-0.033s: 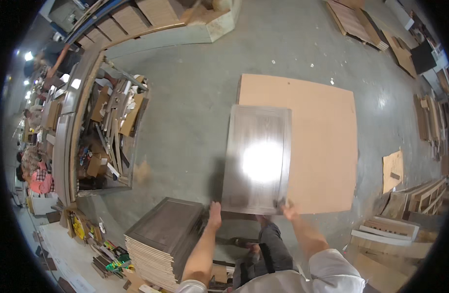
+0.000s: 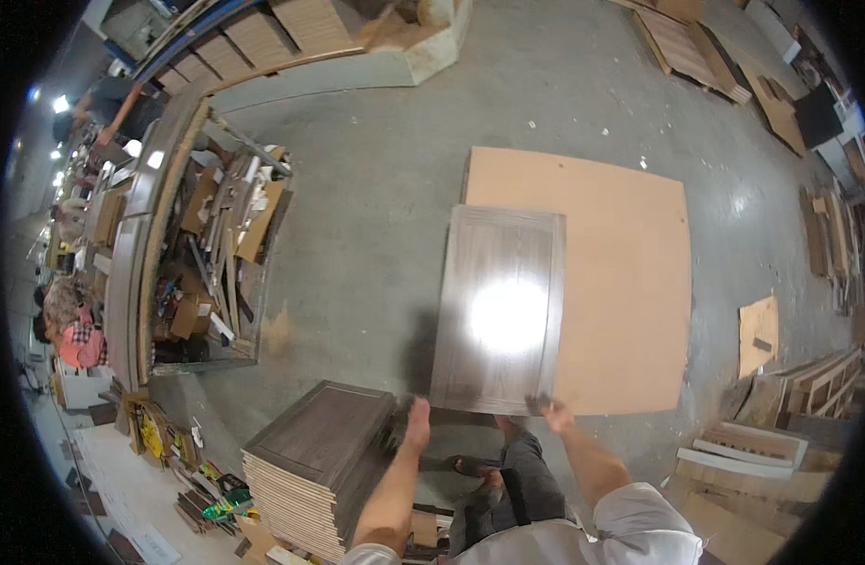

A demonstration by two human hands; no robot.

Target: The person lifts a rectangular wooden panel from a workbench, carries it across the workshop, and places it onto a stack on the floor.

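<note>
Tan board (image 2: 625, 292) partly behind door panel (image 2: 484, 254), grey-brown stack (image 2: 320, 424) at left

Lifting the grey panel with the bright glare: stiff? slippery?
The grey panel is probably stiff: it has a framed border and shows no sag. Its face may be slippery, judging by the glossy glare. Being broad, it might tilt if lifted by one corner.

Left hand (image 2: 417, 428) edging slightly lower in view, right hand (image 2: 559, 416) dipping slightly too, whole scene shifting a little rightward and downward
</note>
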